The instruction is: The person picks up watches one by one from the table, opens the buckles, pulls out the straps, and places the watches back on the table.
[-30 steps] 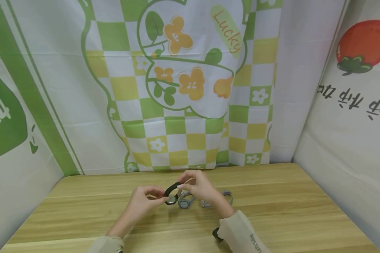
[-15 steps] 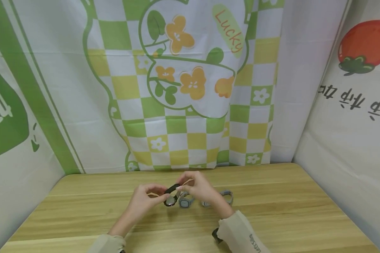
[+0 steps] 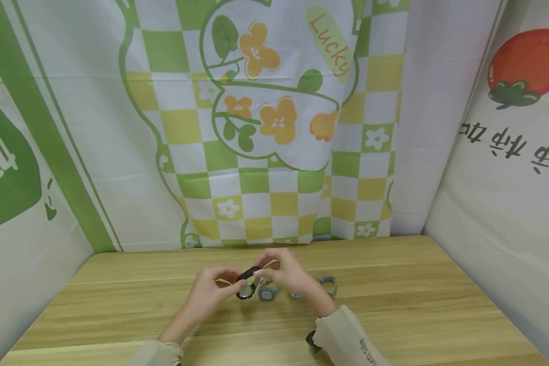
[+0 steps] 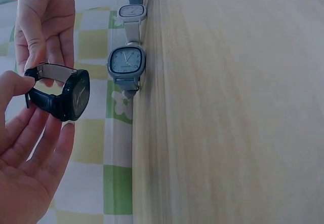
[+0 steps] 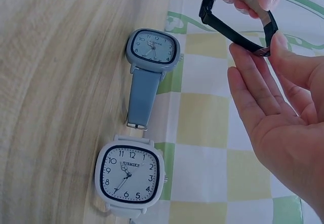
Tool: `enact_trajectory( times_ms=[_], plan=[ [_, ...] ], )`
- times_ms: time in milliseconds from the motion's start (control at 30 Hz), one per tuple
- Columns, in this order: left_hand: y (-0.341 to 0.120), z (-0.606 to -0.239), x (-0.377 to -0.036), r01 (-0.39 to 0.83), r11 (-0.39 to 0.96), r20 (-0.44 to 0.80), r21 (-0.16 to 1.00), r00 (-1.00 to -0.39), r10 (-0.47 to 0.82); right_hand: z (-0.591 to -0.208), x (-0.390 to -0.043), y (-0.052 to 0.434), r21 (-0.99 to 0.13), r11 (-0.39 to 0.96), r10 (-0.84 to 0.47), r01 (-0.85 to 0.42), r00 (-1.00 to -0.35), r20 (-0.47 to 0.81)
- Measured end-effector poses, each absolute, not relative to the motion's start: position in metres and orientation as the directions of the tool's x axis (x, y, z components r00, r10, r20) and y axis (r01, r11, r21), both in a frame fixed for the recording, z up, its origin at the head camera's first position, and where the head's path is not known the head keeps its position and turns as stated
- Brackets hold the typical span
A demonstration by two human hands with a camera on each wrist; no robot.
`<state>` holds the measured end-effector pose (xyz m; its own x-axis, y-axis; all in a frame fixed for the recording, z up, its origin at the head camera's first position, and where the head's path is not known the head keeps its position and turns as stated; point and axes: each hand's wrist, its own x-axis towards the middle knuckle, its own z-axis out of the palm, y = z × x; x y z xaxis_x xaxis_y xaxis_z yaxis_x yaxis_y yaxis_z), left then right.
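Note:
Both hands hold a black wristwatch (image 3: pixel 246 292) above the table in the head view, its strap bent into a loop. My left hand (image 3: pixel 208 290) pinches it from the left. On the other side, the fingers of my right hand (image 3: pixel 287 272) pinch the strap. The left wrist view shows the black watch (image 4: pixel 76 97) from the side, its round-cornered face turned to the right. A blue-grey watch (image 3: pixel 267 294) stands on the table just right of the held one. Behind the right wrist, a white watch (image 3: pixel 297 295) is mostly hidden in the head view; its face (image 5: pixel 130 176) shows in the right wrist view.
Another grey-blue watch (image 3: pixel 329 286) stands right of the white one, in the same row. The wooden table (image 3: pixel 119 305) meets a patterned cloth (image 3: pixel 256 218) at its back edge. A dark object (image 3: pixel 312 341) shows beside the right cuff.
Since one second ago, the black watch has tilted, so its strap loop looks flatter from the head. Both hands have shifted only slightly; the table watches have stayed put.

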<state>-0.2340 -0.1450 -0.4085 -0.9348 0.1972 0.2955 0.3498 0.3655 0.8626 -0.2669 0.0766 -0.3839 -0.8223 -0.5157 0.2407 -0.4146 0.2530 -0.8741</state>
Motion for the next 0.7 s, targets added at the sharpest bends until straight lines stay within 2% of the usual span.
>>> enact_trajectory(
  times_ms=[700],
  plan=[
    [-0.1494,-0.408,-0.2352,0.394,0.404,0.323,0.825,-0.917,0.236,-0.3825,-0.2674,0.0785,-0.878,0.259,-0.492,-0.403,-0.837,0.239]
  ],
)
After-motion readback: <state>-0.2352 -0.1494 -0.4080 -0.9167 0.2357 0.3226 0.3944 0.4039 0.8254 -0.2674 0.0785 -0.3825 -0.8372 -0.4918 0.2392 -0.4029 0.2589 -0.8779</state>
